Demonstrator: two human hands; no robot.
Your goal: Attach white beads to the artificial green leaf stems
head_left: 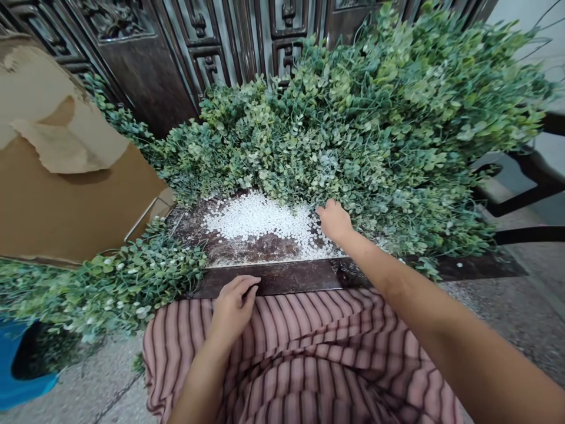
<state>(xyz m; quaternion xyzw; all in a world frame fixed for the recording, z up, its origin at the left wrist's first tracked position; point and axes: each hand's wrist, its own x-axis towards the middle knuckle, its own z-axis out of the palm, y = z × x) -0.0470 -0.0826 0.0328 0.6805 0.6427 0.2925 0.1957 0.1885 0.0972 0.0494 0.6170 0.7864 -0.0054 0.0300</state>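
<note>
My right hand (334,221) reaches forward to the edge of a big heap of artificial green sprigs (353,135) on a dark wooden table (286,275). Its fingers are curled and pinched among the sprigs; what they hold is hidden. A pile of small white beads (260,221) lies on the table just left of that hand. My left hand (233,303) rests on my striped lap (300,359) at the table's front edge, fingers loosely curled, nothing visible in it.
A second bunch of sprigs with white beads (101,282) lies at the left. A torn cardboard box (66,194) stands behind it, a blue container (17,365) below. Carved dark wood panels (198,47) rise at the back. A dark chair (525,194) is at the right.
</note>
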